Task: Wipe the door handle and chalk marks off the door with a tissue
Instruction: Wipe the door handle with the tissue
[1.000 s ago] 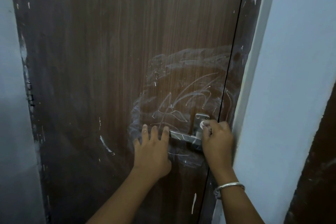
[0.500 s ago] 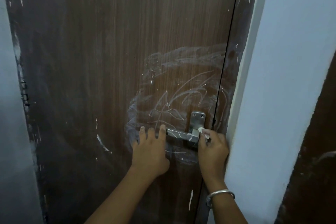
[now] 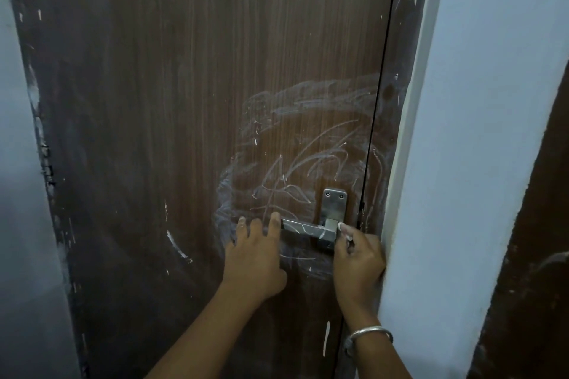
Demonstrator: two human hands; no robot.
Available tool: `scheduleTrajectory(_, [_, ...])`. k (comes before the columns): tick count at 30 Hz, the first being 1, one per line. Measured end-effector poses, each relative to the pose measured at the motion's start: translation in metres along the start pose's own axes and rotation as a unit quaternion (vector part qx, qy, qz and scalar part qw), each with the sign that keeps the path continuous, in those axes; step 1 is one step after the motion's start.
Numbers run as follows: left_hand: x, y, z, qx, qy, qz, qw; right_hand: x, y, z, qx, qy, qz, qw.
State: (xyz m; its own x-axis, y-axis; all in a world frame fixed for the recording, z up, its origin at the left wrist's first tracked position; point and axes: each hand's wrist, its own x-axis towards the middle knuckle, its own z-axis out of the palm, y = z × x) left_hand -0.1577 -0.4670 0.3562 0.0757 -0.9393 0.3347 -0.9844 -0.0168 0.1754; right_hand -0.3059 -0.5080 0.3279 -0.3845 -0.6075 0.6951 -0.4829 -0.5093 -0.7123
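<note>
1. Left hand [image 3: 255, 258]: flat against the door [image 3: 184, 101], fingers straight and a little spread, forefinger tip touching the free end of the handle [image 3: 308, 229].
2. Right hand [image 3: 358, 258]: curled, thumb and forefinger pinching a small white piece [image 3: 342, 228]; tissue or chalk, impossible to tell.
3. White piece: pressed to the handle's right end, just below the plate [image 3: 334, 203].
4. Handle: grey metal lever, roughly level, streaked with white, near the door's right edge.
5. Chalk marks [image 3: 308, 163]: thin scribbles inside a smeared ring, above, left of and below the handle, a few crossing onto the frame [image 3: 397, 132].
6. Bangle [image 3: 369, 332]: silver, on the right wrist.
7. Wall [image 3: 477, 132]: pale, right of the frame, hiding the outer edge of the right hand.
8. White flecks [image 3: 178, 246]: scattered low on the door, left of the left hand.
</note>
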Motion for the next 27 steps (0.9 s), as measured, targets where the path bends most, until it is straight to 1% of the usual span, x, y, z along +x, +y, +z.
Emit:
scheduleTrajectory(5, [0.0, 0.001, 0.002, -0.001, 0.006, -0.001, 1.0, -0.007, 0.008, 0.0, -0.009, -0.026, 0.02, 0.999])
scheduleTrajectory(8, [0.0, 0.001, 0.003, -0.002, 0.004, -0.003, 1.0, -0.001, 0.006, 0.001, 0.003, -0.009, 0.005, 1.0])
scheduleTrajectory(12, [0.001, 0.0, 0.004, 0.0, -0.001, -0.003, 1.0, 0.0, 0.003, -0.002, 0.022, 0.018, -0.056, 0.998])
scheduleTrajectory(14, [0.001, 0.0, 0.005, -0.002, 0.003, -0.003, 1.0, 0.011, -0.001, -0.004, -0.004, 0.006, -0.122, 0.992])
scheduleTrajectory(15, [0.002, -0.001, 0.006, -0.004, 0.005, -0.002, 1.0, 0.02, -0.004, -0.005, -0.036, -0.016, -0.161, 0.986])
scheduleTrajectory(17, [0.002, -0.001, 0.007, -0.01, 0.006, 0.001, 1.0, 0.04, -0.015, -0.005, -0.115, -0.102, -0.201, 0.968])
scheduleTrajectory(19, [0.002, -0.003, 0.008, -0.017, 0.003, 0.001, 1.0, 0.058, -0.028, -0.005, -0.192, -0.184, -0.219, 0.939])
scheduleTrajectory(21, [0.002, -0.004, 0.009, -0.02, 0.002, 0.0, 1.0, 0.074, -0.04, -0.005, -0.267, -0.248, -0.25, 0.897])
scheduleTrajectory(22, [0.002, -0.004, 0.009, -0.02, 0.002, 0.001, 1.0, 0.081, -0.046, -0.004, -0.306, -0.288, -0.266, 0.868])
scheduleTrajectory(24, [0.003, -0.005, 0.008, -0.019, -0.002, 0.001, 1.0, 0.093, -0.06, -0.003, -0.375, -0.368, -0.297, 0.797])
scheduleTrajectory(25, [0.003, -0.005, 0.008, -0.019, -0.004, 0.0, 1.0, 0.097, -0.065, -0.001, -0.399, -0.396, -0.31, 0.767])
scheduleTrajectory(27, [0.003, -0.005, 0.007, -0.019, -0.007, -0.002, 1.0, 0.103, -0.07, 0.004, -0.419, -0.434, -0.333, 0.725])
